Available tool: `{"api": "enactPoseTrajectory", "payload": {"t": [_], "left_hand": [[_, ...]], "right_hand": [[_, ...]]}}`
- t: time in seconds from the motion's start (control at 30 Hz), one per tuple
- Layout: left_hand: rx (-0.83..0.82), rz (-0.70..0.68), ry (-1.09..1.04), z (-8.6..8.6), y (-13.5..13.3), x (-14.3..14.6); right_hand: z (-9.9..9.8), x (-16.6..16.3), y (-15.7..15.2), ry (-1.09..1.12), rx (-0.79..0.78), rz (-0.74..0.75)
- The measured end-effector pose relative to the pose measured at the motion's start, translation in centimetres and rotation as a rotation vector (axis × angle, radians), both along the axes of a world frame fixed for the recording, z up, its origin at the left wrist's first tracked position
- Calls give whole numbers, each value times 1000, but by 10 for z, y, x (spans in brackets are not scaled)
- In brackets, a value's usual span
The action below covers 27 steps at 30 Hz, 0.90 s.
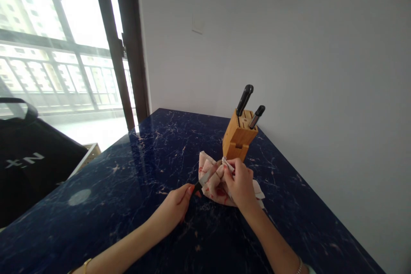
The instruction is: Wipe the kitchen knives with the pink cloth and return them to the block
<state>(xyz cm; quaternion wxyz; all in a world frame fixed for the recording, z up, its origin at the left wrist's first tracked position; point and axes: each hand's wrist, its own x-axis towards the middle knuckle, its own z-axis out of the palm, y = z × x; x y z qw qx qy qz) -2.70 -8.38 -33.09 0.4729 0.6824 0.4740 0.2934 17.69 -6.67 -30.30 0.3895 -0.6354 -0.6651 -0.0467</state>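
My left hand [176,206] is closed round the dark handle of a small knife [202,181], whose blade points up and right into a white cloth with red print [214,182]. My right hand [239,182] pinches that cloth, bunched over the blade. Both hands rest low over the dark blue marble table [144,171]. Just behind the cloth stands a wooden knife block [238,139] with two black-handled knives [245,99] sticking out of its top.
A white wall runs along the table's right and far sides. A large window with a dark frame [122,47] is at the left. A black bag or chair back with white lettering [28,158] stands at the table's left edge.
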Motion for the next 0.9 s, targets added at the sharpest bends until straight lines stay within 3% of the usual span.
{"api": "enactPoseTrajectory", "payload": {"t": [0.3,0.5,0.73,0.9], "left_hand": [[-48,2,-41,-2,4,1],[-46,-8,-29,1,3,2],[-65,19,-84,2,6,3],[-96,11,-100,1,8,2]], "right_hand": [[3,-25,-15,-245,-72,289],[1,-26,-14,-178,-59,196],[0,-44,-24,-162,-82,389],[3,-44,-25,-100,-107,356]]}}
